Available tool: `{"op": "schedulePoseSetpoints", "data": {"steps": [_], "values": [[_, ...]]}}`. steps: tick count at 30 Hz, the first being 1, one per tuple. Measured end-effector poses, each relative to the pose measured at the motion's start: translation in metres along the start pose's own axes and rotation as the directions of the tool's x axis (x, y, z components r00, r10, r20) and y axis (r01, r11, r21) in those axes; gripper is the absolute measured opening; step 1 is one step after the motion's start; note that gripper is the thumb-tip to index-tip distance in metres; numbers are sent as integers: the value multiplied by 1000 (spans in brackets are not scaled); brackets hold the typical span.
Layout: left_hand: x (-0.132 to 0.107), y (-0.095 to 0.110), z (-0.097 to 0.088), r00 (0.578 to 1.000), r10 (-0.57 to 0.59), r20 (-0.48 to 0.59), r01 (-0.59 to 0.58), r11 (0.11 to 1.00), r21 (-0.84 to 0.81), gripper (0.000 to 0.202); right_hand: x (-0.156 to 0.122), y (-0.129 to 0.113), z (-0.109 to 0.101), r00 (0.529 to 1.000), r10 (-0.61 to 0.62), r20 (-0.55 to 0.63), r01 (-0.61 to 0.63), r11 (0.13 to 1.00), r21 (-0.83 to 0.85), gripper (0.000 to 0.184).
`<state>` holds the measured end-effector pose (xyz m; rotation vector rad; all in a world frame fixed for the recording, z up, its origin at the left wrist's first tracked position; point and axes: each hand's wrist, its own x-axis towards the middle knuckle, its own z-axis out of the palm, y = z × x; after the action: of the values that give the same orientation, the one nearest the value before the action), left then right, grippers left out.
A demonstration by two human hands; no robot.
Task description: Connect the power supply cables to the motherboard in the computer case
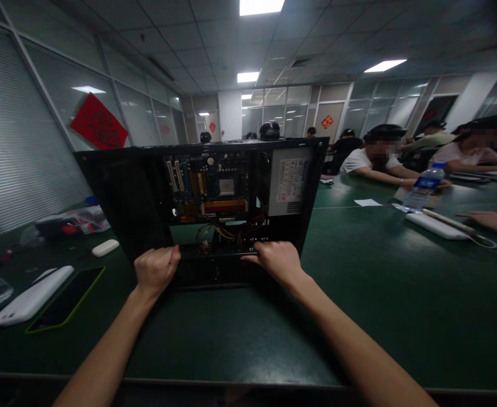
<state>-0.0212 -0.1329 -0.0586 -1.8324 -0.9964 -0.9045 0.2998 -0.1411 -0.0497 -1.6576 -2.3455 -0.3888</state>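
A black computer case (121, 186) stands on the green table in front of me, its open side facing me. Inside are a motherboard (227, 187) and, at the upper right, a power supply (289, 182) with a label. Loose coloured cables (220, 230) hang below the board. My left hand (157, 268) is closed around the case's near frame bar at the left. Farther right, my right hand (279, 261) grips the same bar, with its thumb lying along it. The fingertips of both hands are hidden behind the frame.
On the green table (214, 339) at the left lie a phone (68, 299), a white power bank (31, 297), a small white case (105, 247) and a bagged item (70, 223). A water bottle (424, 186) and white device (435, 226) are at the right, near other seated people.
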Motion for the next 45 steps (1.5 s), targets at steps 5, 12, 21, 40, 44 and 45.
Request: {"op": "schedulePoseSetpoints", "data": {"steps": [5,12,21,40,44,45], "values": [[1,2,-1,1000,-16,-12,16,1000,-7,52,0,-5,-9,999,27,43,-27,1000,6,65],[0,5,-2,999,-51,3,51,999,4,51,17,3,-39,949,-34,312,-45,970,241,76],[-2,5,-2,996,-84,25,84,996,-37,47,88,-6,-45,807,-146,572,-8,966,259,54],[159,5,-53,628,253,736,250,830,-499,45,96,-29,-74,1000,-11,12,0,741,672,43],[165,4,-66,662,297,688,268,764,-587,47,93,-25,-81,996,46,-77,40,544,838,44],[166,5,-69,657,312,687,279,745,-605,44,92,-24,-83,996,47,-71,37,514,857,43]]}}
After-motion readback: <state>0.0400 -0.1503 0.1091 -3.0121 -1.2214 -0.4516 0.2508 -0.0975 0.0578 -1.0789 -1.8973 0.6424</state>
